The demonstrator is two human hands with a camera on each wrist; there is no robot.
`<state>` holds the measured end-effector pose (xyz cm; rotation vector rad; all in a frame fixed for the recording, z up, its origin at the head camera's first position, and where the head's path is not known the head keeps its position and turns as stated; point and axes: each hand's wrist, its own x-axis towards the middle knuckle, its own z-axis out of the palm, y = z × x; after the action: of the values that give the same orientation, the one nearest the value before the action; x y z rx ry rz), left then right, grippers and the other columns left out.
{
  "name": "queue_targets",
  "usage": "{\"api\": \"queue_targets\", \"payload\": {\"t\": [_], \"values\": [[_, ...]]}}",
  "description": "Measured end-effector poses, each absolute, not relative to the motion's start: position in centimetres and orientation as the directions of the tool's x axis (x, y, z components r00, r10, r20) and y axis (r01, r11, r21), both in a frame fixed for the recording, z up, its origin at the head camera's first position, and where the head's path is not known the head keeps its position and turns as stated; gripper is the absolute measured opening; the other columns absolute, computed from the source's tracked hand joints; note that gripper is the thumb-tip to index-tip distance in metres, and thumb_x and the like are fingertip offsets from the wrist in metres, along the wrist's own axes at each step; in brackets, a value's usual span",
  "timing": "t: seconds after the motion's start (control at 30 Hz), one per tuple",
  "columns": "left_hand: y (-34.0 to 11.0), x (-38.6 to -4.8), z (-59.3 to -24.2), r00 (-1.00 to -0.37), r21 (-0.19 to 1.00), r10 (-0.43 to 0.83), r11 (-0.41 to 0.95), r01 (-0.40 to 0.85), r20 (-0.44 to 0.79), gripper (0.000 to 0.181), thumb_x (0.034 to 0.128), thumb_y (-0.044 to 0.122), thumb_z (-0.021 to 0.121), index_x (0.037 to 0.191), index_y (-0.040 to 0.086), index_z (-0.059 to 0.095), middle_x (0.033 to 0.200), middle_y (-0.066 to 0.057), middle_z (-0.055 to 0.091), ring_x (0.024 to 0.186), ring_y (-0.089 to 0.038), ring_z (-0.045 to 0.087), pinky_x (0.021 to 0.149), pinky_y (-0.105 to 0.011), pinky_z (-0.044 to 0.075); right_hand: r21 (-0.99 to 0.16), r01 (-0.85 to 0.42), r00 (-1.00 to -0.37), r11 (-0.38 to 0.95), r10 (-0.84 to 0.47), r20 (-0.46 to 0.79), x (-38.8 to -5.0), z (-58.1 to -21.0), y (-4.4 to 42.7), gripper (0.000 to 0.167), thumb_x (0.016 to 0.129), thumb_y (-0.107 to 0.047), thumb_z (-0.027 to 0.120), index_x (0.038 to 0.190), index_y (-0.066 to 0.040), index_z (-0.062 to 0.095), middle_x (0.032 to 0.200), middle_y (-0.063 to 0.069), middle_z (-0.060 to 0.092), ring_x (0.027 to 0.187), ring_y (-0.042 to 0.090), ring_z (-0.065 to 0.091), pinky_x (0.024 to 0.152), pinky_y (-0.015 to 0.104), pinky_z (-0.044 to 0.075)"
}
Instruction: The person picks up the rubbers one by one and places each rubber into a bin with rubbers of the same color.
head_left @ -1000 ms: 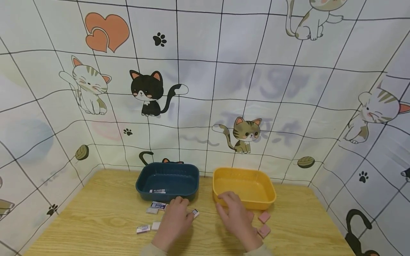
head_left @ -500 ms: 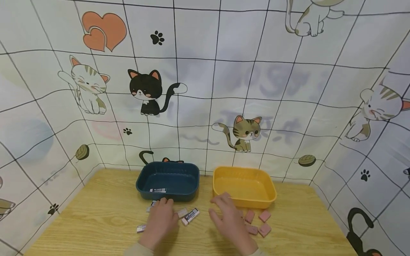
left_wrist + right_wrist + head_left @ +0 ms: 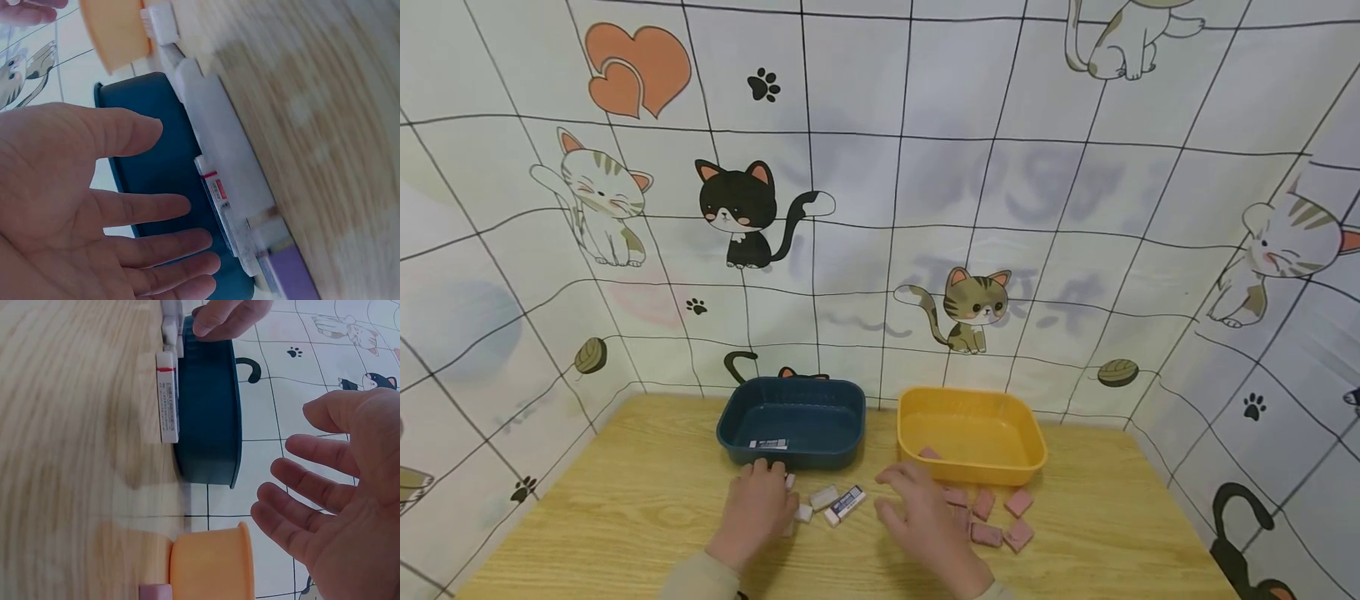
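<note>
My left hand [image 3: 752,512] hovers with straight fingers over white erasers in front of the dark blue tray [image 3: 838,454]; it covers some of them. In the left wrist view its palm [image 3: 56,187] and spread fingers hold nothing. A sleeved eraser [image 3: 846,505] and a bare white eraser [image 3: 823,497] lie to its right. One sleeved eraser [image 3: 768,444] is inside the blue tray. My right hand [image 3: 925,521], relaxed and holding nothing, hangs beside several pink erasers [image 3: 987,534] before the yellow tray [image 3: 1000,472]. A pink piece [image 3: 928,453] shows at that tray's front rim.
Both trays stand side by side at the back of the wooden table [image 3: 625,500]. Behind them hangs a white cloth [image 3: 865,183] with grid lines and cartoon cats, which also closes off both sides.
My left hand has moved left along the white erasers, uncovering those on its right. The right hand has shifted slightly left, and the pink piece at the yellow tray's rim has come into sight.
</note>
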<state>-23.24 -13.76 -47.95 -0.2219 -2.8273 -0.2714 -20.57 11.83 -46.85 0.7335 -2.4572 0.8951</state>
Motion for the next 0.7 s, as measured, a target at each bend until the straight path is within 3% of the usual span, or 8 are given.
{"api": "queue_targets", "payload": {"t": [0.37,0.7], "values": [[-13.9,-23.9,-48.2,-0.951,0.124,0.094,0.983,0.136,0.294,0.033,0.0820,0.024,0.078,0.087,-0.006,0.063,0.081,-0.022,0.057,0.076,-0.036,0.057,0.066,-0.053,0.052,-0.494,-0.626,-0.777,0.604,-0.428,0.462,-19.8,-47.6,10.6,0.018,0.097,-0.011,0.068,0.114,-0.008,0.071,0.119,0.002,0.061,0.111,0.020,0.059,0.090,0.039,0.056],[-13.9,-25.0,-48.8,-0.964,0.115,0.027,0.992,0.059,0.264,0.043,0.0818,0.032,0.081,0.086,-0.006,0.060,0.079,-0.025,0.062,0.075,-0.039,0.060,0.066,-0.053,0.053,-0.484,-0.647,-0.762,0.589,-0.474,0.441,-19.3,-47.6,10.0,0.018,0.099,-0.011,0.065,0.116,-0.007,0.070,0.119,0.001,0.061,0.110,0.018,0.059,0.091,0.037,0.055]]}}
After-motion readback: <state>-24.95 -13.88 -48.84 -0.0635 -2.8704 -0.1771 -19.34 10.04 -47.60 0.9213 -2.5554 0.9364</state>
